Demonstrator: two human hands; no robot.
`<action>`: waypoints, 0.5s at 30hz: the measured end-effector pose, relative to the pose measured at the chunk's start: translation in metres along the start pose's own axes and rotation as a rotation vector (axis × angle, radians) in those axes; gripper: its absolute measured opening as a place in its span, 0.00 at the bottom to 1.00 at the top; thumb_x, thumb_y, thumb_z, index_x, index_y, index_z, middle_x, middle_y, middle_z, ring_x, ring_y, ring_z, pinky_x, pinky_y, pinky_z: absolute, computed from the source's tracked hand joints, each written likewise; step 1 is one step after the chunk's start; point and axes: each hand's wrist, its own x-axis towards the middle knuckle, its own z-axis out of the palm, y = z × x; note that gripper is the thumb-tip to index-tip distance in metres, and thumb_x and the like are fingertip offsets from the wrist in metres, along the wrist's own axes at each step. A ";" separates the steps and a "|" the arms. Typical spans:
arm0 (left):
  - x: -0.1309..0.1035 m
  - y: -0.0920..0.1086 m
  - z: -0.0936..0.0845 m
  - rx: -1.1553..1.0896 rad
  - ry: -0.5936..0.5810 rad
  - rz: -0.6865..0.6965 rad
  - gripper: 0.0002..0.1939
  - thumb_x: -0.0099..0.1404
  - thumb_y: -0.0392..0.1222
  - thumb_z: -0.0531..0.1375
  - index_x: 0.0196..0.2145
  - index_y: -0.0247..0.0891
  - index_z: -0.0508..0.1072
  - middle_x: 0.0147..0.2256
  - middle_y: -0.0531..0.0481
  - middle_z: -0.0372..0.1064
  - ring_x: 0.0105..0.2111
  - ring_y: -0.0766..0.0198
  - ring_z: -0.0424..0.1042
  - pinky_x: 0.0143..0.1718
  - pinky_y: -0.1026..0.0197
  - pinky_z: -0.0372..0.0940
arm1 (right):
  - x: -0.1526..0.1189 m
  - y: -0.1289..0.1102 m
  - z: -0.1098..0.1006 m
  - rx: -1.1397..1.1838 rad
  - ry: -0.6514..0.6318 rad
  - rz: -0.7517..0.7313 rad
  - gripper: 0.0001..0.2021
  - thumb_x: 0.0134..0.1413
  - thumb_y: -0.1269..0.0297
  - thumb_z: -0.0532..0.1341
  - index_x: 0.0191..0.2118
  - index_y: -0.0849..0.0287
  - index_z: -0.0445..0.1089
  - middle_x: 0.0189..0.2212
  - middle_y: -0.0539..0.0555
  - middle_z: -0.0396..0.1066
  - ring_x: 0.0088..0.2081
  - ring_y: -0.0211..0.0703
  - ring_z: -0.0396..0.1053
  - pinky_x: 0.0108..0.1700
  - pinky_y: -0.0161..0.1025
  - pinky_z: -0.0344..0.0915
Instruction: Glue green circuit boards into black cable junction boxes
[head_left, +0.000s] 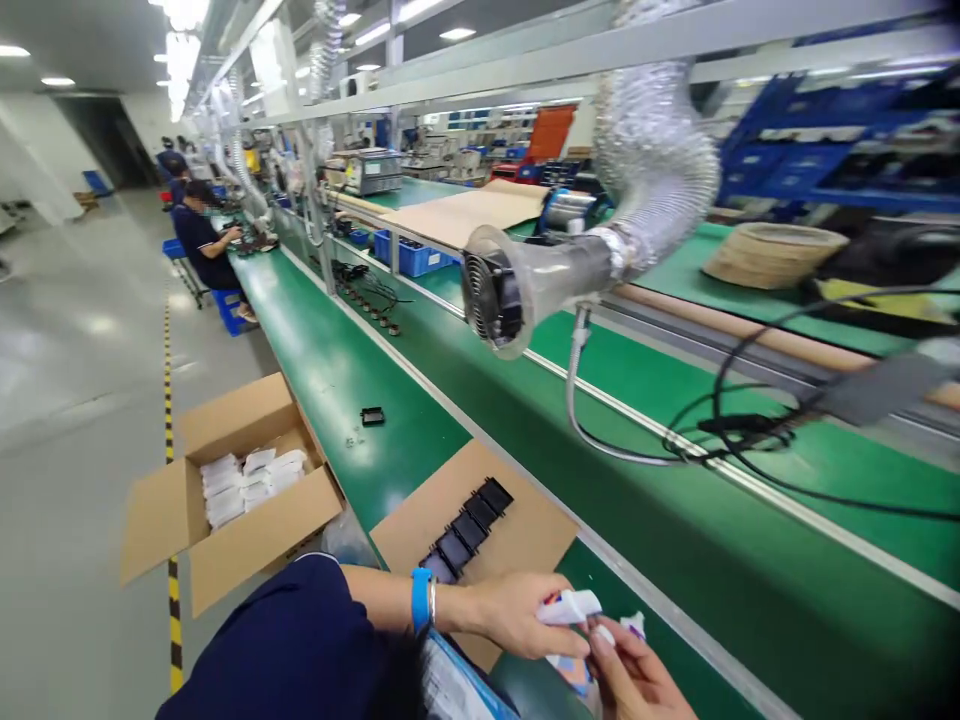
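My left hand point(517, 612), with a blue band on the wrist, is closed around a white squeeze tube point(571, 608) with coloured print. More of a printed surface shows below its fingers. Close against it, my right hand point(634, 672) has its thumb and fingers pinched together. A small white piece point(604, 635) shows at those fingertips, too small to name. Left of the hands, a row of several black rectangular frames point(469, 528) lies on a cardboard sheet point(409, 510). A white printed scrap point(634, 625) lies just beyond the right fingers.
An open carton point(262, 540) with white packets stands left of the green bench point(337, 350). One black part point(372, 416) lies farther up. A fan duct point(495, 290) and cables point(742, 430) hang over the right side. A person point(206, 240) sits farther along.
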 end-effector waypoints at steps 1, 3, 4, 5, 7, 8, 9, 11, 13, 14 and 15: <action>-0.003 0.005 -0.003 0.017 0.011 0.046 0.10 0.58 0.43 0.66 0.34 0.37 0.70 0.26 0.57 0.66 0.25 0.69 0.63 0.26 0.67 0.57 | -0.009 -0.005 0.008 0.016 0.023 -0.054 0.23 0.29 0.47 0.76 0.34 0.53 0.78 0.36 0.59 0.79 0.34 0.53 0.78 0.29 0.42 0.75; -0.009 0.017 -0.010 0.046 -0.003 0.127 0.08 0.62 0.42 0.63 0.35 0.37 0.69 0.27 0.55 0.67 0.26 0.69 0.63 0.28 0.67 0.58 | -0.029 -0.026 0.023 -0.021 0.018 -0.226 0.19 0.36 0.52 0.75 0.35 0.54 0.79 0.37 0.59 0.79 0.36 0.50 0.78 0.32 0.39 0.76; -0.011 0.023 -0.015 0.056 -0.024 0.151 0.07 0.64 0.43 0.61 0.36 0.37 0.69 0.29 0.54 0.67 0.28 0.68 0.64 0.30 0.66 0.59 | -0.037 -0.040 0.029 -0.046 -0.013 -0.337 0.15 0.41 0.54 0.73 0.36 0.55 0.79 0.37 0.59 0.79 0.36 0.48 0.77 0.34 0.39 0.76; -0.010 0.029 -0.020 0.065 -0.049 0.176 0.08 0.66 0.44 0.59 0.37 0.37 0.68 0.31 0.53 0.67 0.30 0.67 0.64 0.33 0.65 0.59 | -0.044 -0.054 0.033 -0.050 -0.067 -0.449 0.12 0.46 0.57 0.72 0.37 0.56 0.80 0.37 0.58 0.79 0.36 0.47 0.77 0.36 0.39 0.75; -0.005 0.037 -0.027 0.081 -0.089 0.228 0.08 0.68 0.45 0.58 0.38 0.37 0.68 0.33 0.53 0.66 0.32 0.66 0.63 0.35 0.63 0.58 | -0.051 -0.078 0.037 -0.011 -0.091 -0.574 0.10 0.50 0.59 0.70 0.39 0.55 0.80 0.38 0.57 0.79 0.38 0.45 0.76 0.40 0.40 0.75; -0.002 0.039 -0.029 0.087 -0.108 0.253 0.08 0.68 0.45 0.58 0.38 0.38 0.67 0.32 0.53 0.65 0.31 0.66 0.62 0.35 0.63 0.57 | -0.053 -0.086 0.038 -0.002 -0.071 -0.594 0.10 0.49 0.59 0.70 0.39 0.54 0.81 0.39 0.57 0.78 0.39 0.45 0.76 0.41 0.39 0.75; -0.001 0.041 -0.029 0.093 -0.124 0.277 0.07 0.68 0.44 0.58 0.38 0.38 0.67 0.31 0.54 0.64 0.30 0.67 0.61 0.34 0.63 0.56 | -0.055 -0.091 0.038 0.011 -0.059 -0.615 0.10 0.50 0.59 0.70 0.39 0.53 0.81 0.39 0.56 0.78 0.40 0.44 0.75 0.41 0.39 0.75; -0.002 0.043 -0.028 0.106 -0.146 0.321 0.07 0.69 0.44 0.59 0.38 0.38 0.67 0.30 0.55 0.63 0.29 0.67 0.60 0.33 0.63 0.55 | -0.060 -0.096 0.039 0.024 -0.061 -0.665 0.10 0.51 0.62 0.70 0.41 0.52 0.81 0.40 0.55 0.77 0.40 0.42 0.75 0.40 0.37 0.74; -0.006 0.044 -0.026 0.123 -0.149 0.358 0.07 0.69 0.44 0.59 0.38 0.38 0.67 0.31 0.55 0.64 0.28 0.68 0.60 0.33 0.63 0.56 | -0.066 -0.095 0.039 0.029 -0.089 -0.731 0.10 0.54 0.66 0.68 0.43 0.51 0.80 0.40 0.55 0.77 0.40 0.40 0.75 0.40 0.36 0.74; -0.008 0.044 -0.025 0.134 -0.144 0.372 0.07 0.69 0.44 0.59 0.38 0.38 0.68 0.31 0.55 0.65 0.29 0.68 0.61 0.33 0.64 0.56 | -0.068 -0.094 0.039 0.029 -0.100 -0.757 0.10 0.55 0.67 0.68 0.43 0.51 0.80 0.40 0.55 0.77 0.40 0.40 0.75 0.40 0.35 0.74; -0.009 0.044 -0.024 0.144 -0.137 0.383 0.07 0.69 0.44 0.59 0.39 0.38 0.68 0.31 0.55 0.65 0.29 0.68 0.61 0.33 0.64 0.56 | -0.070 -0.092 0.039 0.025 -0.107 -0.774 0.10 0.55 0.68 0.68 0.44 0.51 0.80 0.40 0.55 0.77 0.41 0.40 0.75 0.41 0.35 0.74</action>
